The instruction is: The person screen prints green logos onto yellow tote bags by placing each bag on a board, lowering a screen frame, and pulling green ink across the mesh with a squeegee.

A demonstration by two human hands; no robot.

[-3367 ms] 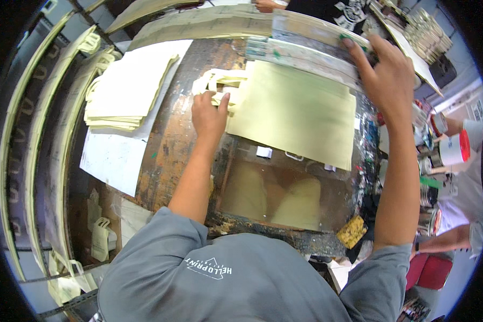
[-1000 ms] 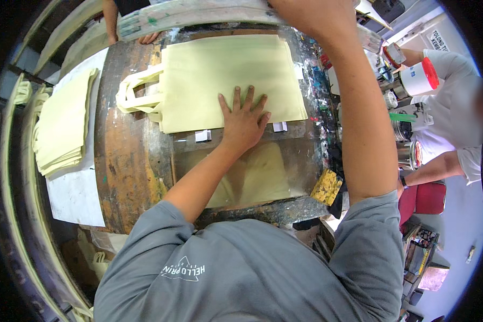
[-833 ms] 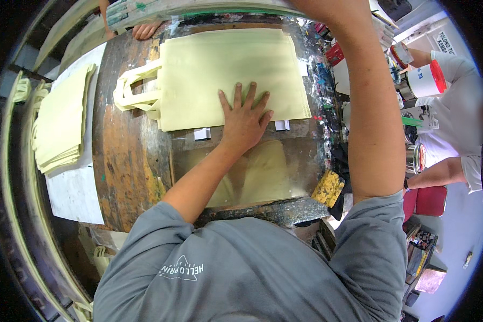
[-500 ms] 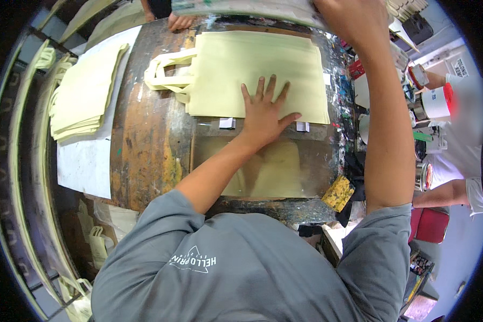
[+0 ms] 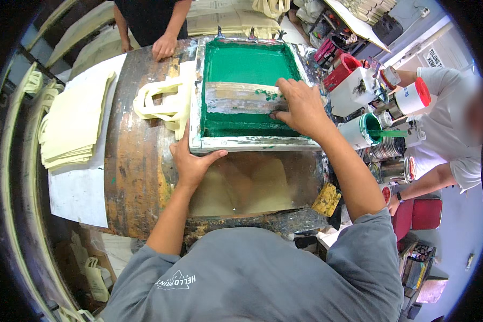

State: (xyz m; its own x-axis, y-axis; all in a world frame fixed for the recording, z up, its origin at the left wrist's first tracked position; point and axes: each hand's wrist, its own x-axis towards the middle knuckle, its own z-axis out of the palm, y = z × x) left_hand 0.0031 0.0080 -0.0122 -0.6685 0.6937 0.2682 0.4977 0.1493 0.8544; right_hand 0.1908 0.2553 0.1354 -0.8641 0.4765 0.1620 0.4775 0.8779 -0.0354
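Frame (image 5: 257, 143), pale-edged, green-coated inside; left hand (image 5: 192, 165) holds its near-left corner, fingers spread; right hand (image 5: 304, 107), above, clasps a squeegee (image 5: 235, 99).

Green-inked screen (image 5: 252, 64) flat over pale tote bag (image 5: 185, 88); stained squeegee (image 5: 236, 98) crosswise inside.

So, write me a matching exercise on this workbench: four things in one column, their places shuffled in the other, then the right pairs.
Things
1. Long, flat, green-smeared squeegee
2. Stack of pale yellow fabric bags
3. Yellow, dark-speckled block
4. Looped pale yellow fabric handles

Places
A. At the near right corner of the worn wooden table
B. Sticking out at the left of the white-framed green printing screen
C. Inside the screen's frame, with the right hand at its right end
D. On the white sheet at the table's left

Pairs: 1-C, 2-D, 3-A, 4-B
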